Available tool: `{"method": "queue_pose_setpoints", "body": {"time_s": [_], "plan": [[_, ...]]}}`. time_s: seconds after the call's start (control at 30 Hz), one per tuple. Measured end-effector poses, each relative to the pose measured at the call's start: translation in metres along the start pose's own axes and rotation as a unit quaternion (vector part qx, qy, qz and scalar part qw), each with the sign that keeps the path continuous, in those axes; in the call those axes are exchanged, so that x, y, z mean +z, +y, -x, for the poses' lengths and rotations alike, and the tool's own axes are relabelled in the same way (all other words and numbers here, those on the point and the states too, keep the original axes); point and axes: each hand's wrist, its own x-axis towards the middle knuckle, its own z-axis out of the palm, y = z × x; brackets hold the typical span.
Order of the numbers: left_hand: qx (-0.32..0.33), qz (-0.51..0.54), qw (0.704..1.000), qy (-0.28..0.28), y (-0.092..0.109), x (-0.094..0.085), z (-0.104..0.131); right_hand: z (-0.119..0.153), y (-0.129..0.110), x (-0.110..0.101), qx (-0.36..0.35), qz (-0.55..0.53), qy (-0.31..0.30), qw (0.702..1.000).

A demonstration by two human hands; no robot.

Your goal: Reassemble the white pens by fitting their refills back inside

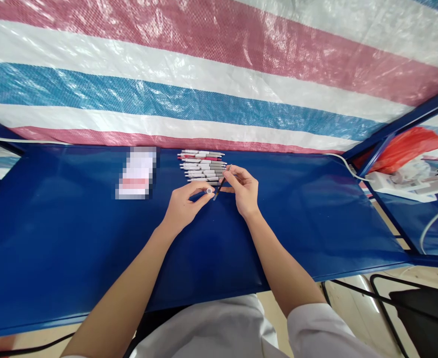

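My left hand pinches a short white pen barrel whose open end points to the right. My right hand holds a thin dark pen refill, slanted with its lower tip close to the barrel's opening. Both hands hover just above the blue table. Right behind them lies a row of several white and grey pens, side by side, some with red parts.
A blurred white and pink card lies on the table left of the pens. A striped red, white and blue tarp hangs behind. To the right stand a red bag, a white power strip with cables, and a dark chair.
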Motion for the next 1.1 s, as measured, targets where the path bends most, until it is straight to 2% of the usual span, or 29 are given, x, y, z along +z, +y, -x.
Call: {"method": "queue_pose_setpoints", "body": {"time_s": [0.27,0.53,0.67,0.8,0.93,1.1], "plan": [[0.077,-0.085,0.993,-0.018,0.003,-0.005,-0.002,0.001,-0.002,0.002,0.009,0.003,0.007,1.0],[0.083,-0.083,0.993,-0.026,0.003,-0.006,-0.002,0.001,-0.002,0.002,0.008,-0.002,0.002,1.0],[0.038,-0.052,0.998,-0.023,0.005,-0.005,-0.002,0.0,-0.002,0.002,0.008,-0.012,0.003,1.0],[-0.034,0.045,0.998,0.016,0.007,-0.004,-0.003,0.001,-0.003,0.002,0.015,-0.011,0.004,1.0],[-0.077,0.134,0.987,0.043,0.006,-0.006,-0.007,0.002,-0.003,0.002,0.028,-0.011,-0.01,1.0],[-0.127,0.242,0.959,0.068,0.001,-0.009,-0.012,0.001,-0.002,0.0,0.035,-0.045,-0.036,0.998]]}}
